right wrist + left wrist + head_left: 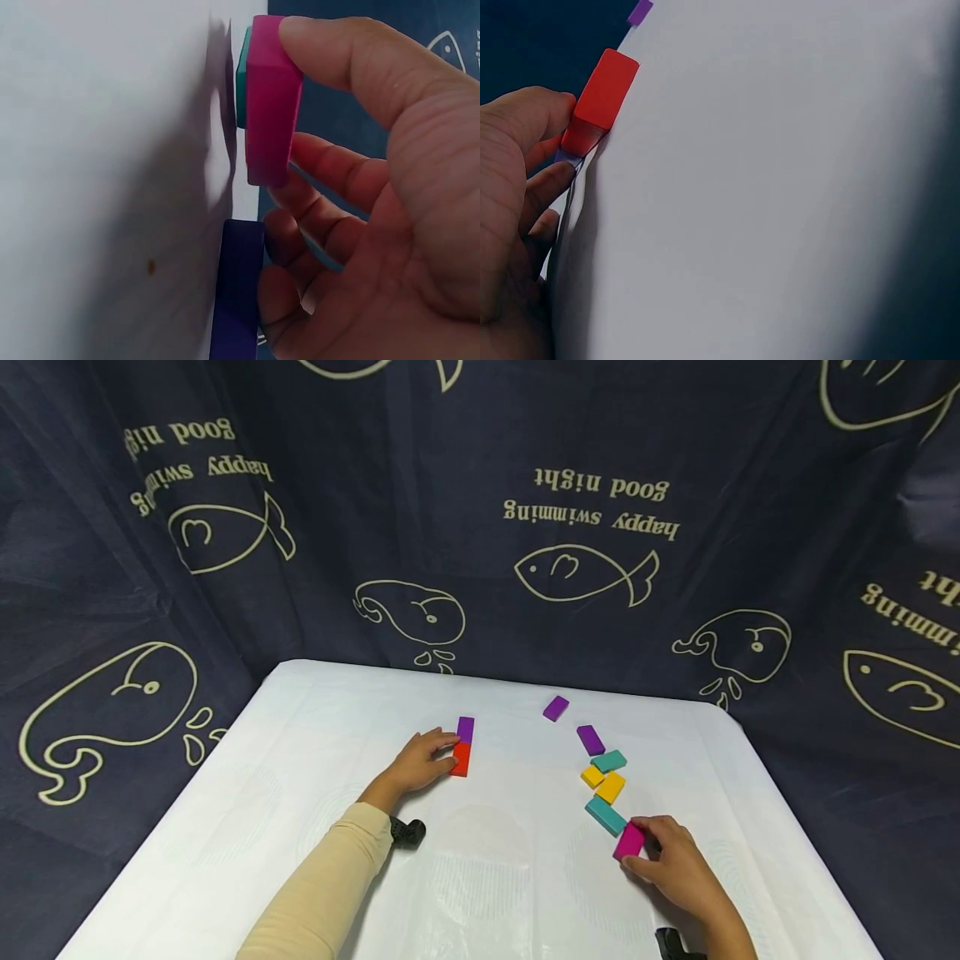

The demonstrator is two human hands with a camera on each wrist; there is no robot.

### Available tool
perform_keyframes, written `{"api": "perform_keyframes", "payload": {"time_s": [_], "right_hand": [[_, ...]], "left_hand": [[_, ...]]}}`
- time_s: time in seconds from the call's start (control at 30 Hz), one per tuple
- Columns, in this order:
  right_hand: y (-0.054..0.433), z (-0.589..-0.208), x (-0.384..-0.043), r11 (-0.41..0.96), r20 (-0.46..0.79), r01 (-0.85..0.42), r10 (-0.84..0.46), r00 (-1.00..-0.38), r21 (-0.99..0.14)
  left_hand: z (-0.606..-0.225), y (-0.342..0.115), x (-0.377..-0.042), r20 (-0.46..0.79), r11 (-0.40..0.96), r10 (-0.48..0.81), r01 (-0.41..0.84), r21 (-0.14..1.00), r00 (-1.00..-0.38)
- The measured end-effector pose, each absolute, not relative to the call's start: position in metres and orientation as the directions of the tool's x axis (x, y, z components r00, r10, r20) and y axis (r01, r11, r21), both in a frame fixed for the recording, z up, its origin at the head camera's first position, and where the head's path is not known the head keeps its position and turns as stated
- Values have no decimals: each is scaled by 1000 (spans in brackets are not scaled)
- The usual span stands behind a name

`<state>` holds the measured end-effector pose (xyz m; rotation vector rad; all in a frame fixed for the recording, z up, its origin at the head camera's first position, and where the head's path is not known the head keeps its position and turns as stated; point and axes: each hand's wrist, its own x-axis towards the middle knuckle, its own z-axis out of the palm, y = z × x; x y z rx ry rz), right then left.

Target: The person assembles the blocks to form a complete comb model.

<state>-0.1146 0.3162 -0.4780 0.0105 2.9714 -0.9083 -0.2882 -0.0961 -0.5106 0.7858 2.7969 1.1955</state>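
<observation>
Fingers point(341, 169) and thumb point(360, 56) of the right hand point(678, 870) are clamping a magenta block point(629, 842) between them, at the lower right of the head view. Its upper corner is sitting right by the end of the lower teal block point(605, 816); whether they are touching is hard to tell. At the bottom centre of the right wrist view, a dark blue block point(238, 292) is lying just beside the lower fingers.

Near the centre of the head view, the left hand point(420, 764) is keeping thumb and index apart, both touching along the left side of a red block point(462, 760), the index where it is meeting a purple block point(466, 730). These two are lying end to end, purple above red.

Right of centre, a yellow block point(611, 787) is lying just above the lower teal block, with a small yellow block point(592, 776) beside its upper left and the upper teal block point(609, 761) just above both. Higher up, one purple piece point(591, 740) is slanting, and another purple piece point(556, 708) is lying apart, near the top edge of the white surface point(510, 893).

A beige sleeve point(322, 885) is covering the left forearm at lower left. Dark cloth point(450, 460) with pale fish drawings is filling the upper frame.
</observation>
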Motion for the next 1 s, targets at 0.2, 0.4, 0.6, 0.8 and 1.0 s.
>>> {"api": "perform_keyframes", "payload": {"time_s": [0.2, 0.4, 0.6, 0.8, 1.0], "right_hand": [[316, -474, -114, 820, -16, -10, -23, -1000, -572], [316, -470, -114, 822, 21, -39, -33, -999, -568], [311, -468, -116, 828, 72, -92, -62, -995, -553], [298, -467, -124, 823, 123, -173, -127, -984, -540], [283, -463, -138, 812, 141, -238, -192, -971, -532]], "left_hand": [[-508, -96, -288, 182, 585, 446, 439, 682, -877], [-510, -95, -288, 177, 592, 442, 434, 679, -879], [-511, -96, -289, 186, 591, 443, 442, 675, -877], [-509, -97, -288, 192, 580, 451, 450, 679, -871], [-509, -96, -287, 189, 584, 447, 446, 678, -874]]}}
